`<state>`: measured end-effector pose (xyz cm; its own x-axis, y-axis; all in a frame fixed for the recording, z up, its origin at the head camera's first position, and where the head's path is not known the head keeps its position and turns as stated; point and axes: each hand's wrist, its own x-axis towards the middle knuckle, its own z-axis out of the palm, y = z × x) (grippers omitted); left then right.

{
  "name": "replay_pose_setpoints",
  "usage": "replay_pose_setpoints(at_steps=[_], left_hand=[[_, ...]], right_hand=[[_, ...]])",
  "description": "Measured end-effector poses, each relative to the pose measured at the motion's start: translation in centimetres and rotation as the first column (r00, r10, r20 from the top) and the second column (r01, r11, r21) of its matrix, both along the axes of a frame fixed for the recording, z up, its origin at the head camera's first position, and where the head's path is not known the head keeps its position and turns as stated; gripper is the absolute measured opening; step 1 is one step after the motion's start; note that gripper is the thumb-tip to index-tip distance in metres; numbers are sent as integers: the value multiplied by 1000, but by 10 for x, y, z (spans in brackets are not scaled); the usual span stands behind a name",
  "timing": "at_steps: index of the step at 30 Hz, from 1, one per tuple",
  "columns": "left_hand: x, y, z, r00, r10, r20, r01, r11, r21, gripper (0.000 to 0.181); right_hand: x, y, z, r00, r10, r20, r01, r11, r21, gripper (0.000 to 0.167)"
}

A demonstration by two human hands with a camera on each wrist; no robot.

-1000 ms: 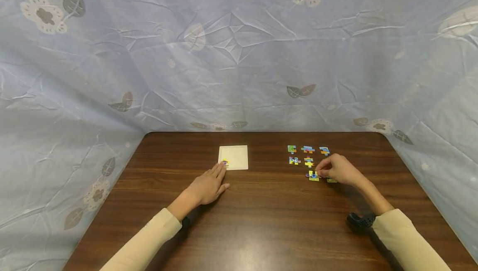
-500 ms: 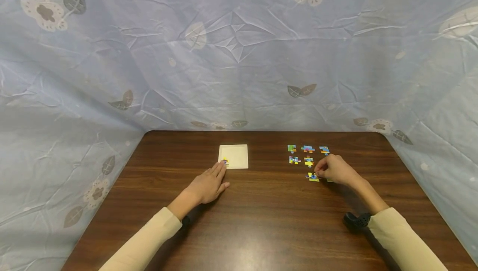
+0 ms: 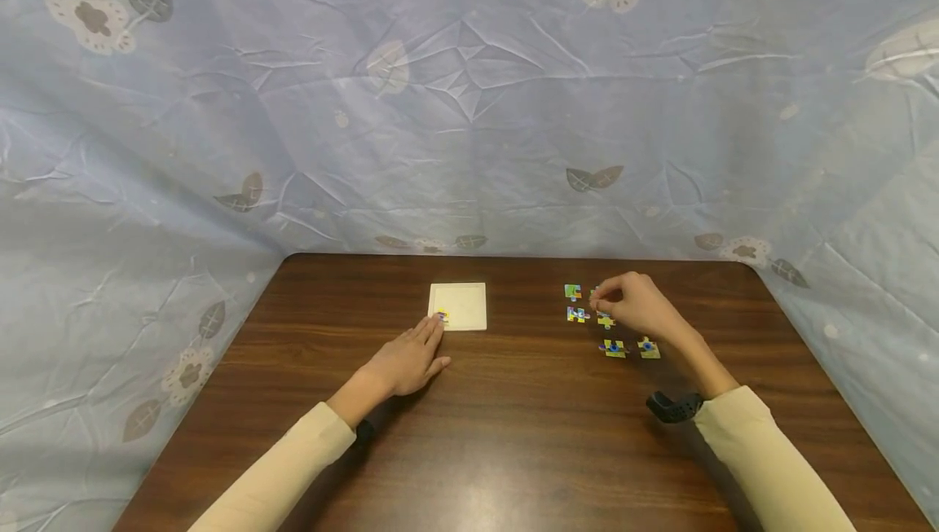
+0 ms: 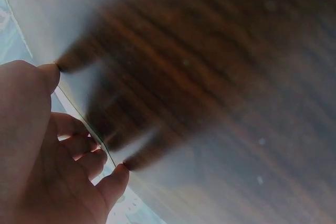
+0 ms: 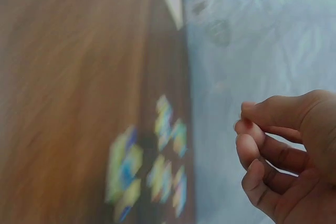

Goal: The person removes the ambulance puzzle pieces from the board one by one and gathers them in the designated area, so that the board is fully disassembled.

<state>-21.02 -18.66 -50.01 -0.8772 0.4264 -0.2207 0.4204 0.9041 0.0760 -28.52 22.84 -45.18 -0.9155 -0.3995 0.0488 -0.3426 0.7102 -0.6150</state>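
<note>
My left hand [image 3: 402, 359] lies on the table, fingers extended, its fingertips at the near left corner of a square white puzzle tray [image 3: 465, 304]. In that corner sits a yellow and purple jigsaw piece [image 3: 443, 317], partly covered by the fingers. In the left wrist view the left hand [image 4: 68, 150] touches the table. My right hand [image 3: 640, 306] hovers over the loose pieces; it partly hides the blue top-row piece [image 3: 596, 291]. The right wrist view shows this hand [image 5: 283, 156] with thumb and index fingertips together, other fingers curled, nothing visible between them.
Other jigsaw pieces lie around the right hand: a green one [image 3: 573, 292], a white and blue one [image 3: 577, 314], a yellow one [image 3: 606, 322] and two yellow ones with blue circles, left [image 3: 614, 349] and right [image 3: 649, 348]. A patterned curtain [image 3: 469, 149] stands behind the table.
My right hand has moved up and left from the near-row pieces to above the top row, uncovering the near right piece. My left hand has stayed at the tray's corner.
</note>
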Motion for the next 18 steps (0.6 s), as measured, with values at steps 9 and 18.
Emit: replay_pose_setpoints(at_steps=[9, 18], left_hand=[[-1, -7, 3, 1000, -6, 0, 6, 1000, 12, 78], [6, -22, -1, 1000, -2, -5, 2, 999, 39, 78]], right_hand=[[-17, -81, 23, 989, 120, -85, -124, 991, -52, 11], [-34, -156, 3, 978, 207, -38, -209, 974, -89, 17]])
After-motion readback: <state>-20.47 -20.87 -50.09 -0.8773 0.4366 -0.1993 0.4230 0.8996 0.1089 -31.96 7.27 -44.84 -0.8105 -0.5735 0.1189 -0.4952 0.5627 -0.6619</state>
